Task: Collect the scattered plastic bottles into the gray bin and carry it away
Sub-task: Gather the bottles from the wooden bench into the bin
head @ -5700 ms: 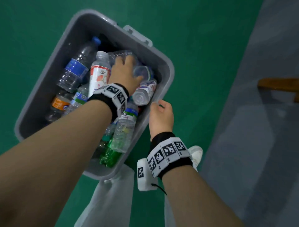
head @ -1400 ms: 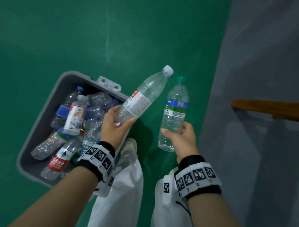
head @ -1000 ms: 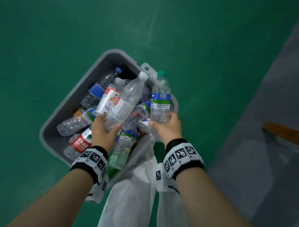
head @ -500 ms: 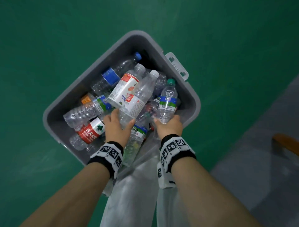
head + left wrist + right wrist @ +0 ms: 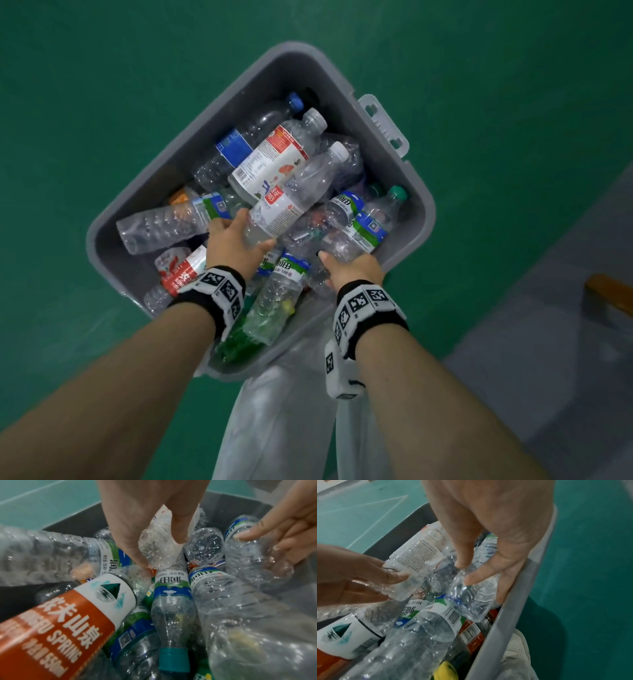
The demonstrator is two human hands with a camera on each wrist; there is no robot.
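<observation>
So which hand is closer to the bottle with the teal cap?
Right. The right hand grips the base of the teal-capped bottle near the gray bin wall. The left hand is off to the side, holding the white-capped bottle.

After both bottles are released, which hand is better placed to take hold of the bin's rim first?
Probably the right hand. It holds the green-capped bottle directly beside the near rim of the gray bin, almost against it. The left hand holds the white-capped bottle over the middle of the pile, farther from any rim.
</observation>
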